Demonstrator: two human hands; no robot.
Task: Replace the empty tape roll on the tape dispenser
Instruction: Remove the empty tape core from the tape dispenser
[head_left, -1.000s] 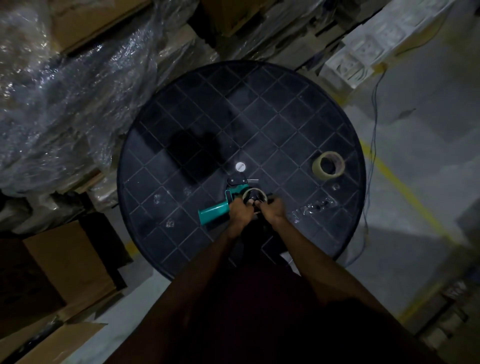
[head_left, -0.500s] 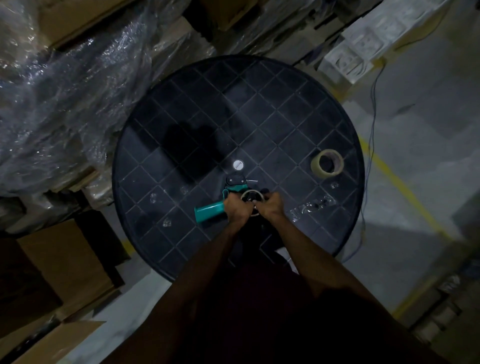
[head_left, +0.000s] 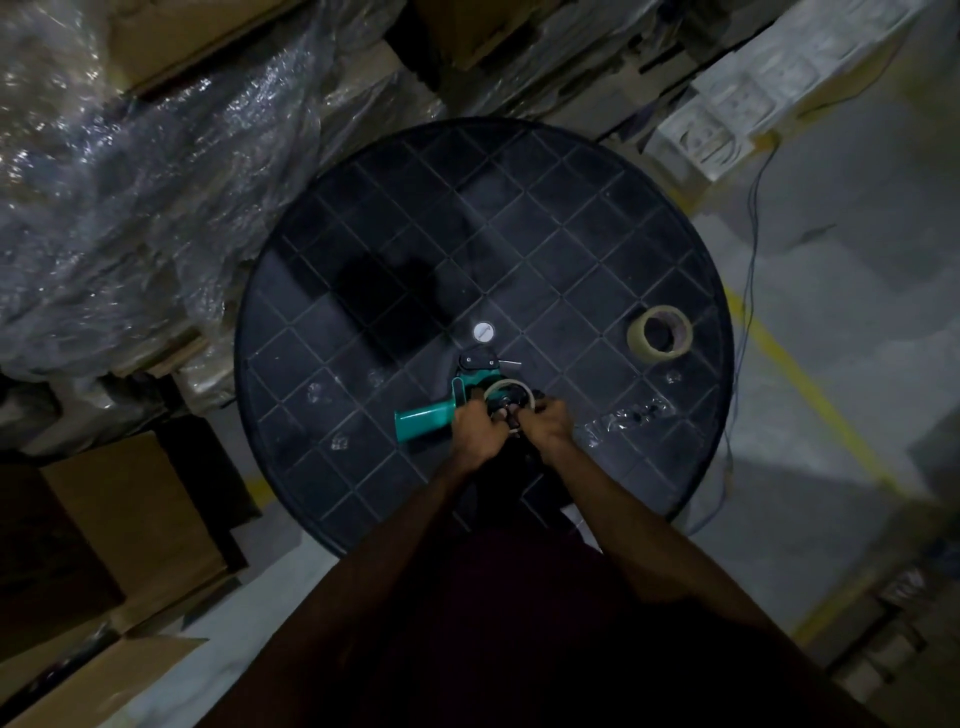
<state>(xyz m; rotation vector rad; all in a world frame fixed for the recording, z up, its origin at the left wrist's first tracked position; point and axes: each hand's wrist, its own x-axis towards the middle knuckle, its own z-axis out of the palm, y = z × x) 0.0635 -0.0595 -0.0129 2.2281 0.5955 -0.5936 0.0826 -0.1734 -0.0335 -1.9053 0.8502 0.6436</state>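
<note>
A teal tape dispenser (head_left: 423, 423) lies on the round black table (head_left: 519, 234), handle pointing left. On its hub sits a thin, pale empty tape roll (head_left: 506, 387). My left hand (head_left: 475, 434) clasps the dispenser body beside the handle. My right hand (head_left: 548, 423) pinches the near edge of the empty roll, and both sets of fingers meet over the hub and hide part of it. A full tan tape roll (head_left: 660, 338) stands apart on the table's right side.
A small white cap (head_left: 483, 331) marks the table centre. Crumpled clear tape (head_left: 626, 418) lies right of my hands. Plastic-wrapped cartons (head_left: 130, 182) crowd the left, brown boxes (head_left: 119, 519) sit lower left, and a cable (head_left: 748, 291) runs down the floor at right.
Both hands stay on the dispenser and the empty roll with only slight finger shifts. The camera view has drifted a little; the full roll has not moved.
</note>
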